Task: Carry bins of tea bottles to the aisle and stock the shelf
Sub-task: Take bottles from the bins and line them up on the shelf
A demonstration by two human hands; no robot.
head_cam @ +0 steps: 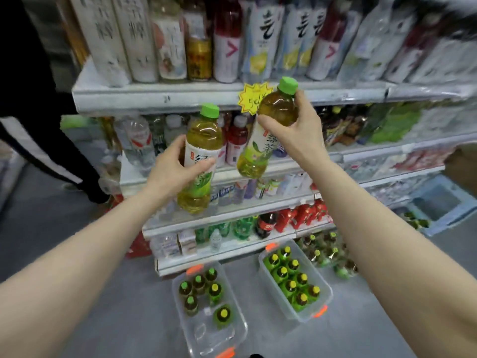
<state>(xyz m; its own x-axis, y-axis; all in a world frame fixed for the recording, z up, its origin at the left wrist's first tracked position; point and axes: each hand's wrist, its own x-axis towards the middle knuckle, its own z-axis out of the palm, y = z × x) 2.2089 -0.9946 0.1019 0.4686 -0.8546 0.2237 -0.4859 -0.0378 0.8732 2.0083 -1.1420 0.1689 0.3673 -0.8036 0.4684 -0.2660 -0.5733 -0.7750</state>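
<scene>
**Two tea bottles held up before the shelf.** Your left grip [171, 167] wraps the label of an upright bottle [204, 136] with a green cap. Your right grip [296, 135] clasps the shoulder of a second bottle [260, 148], which tilts, its base leaning toward the first. Both hang in front of the middle shelf [374, 151], not yet set down. On the floor below stand two clear bins: the left bin [219, 337] holds only a few bottles, and the right bin [326, 293] looks nearly full. Level the tilted bottle first, pick a gap among the standing stock, then slide each in base-first, label outward. Keep the raised cap clear of the yellow price tag [254, 96]. Let go only once each base sits flat.
</scene>
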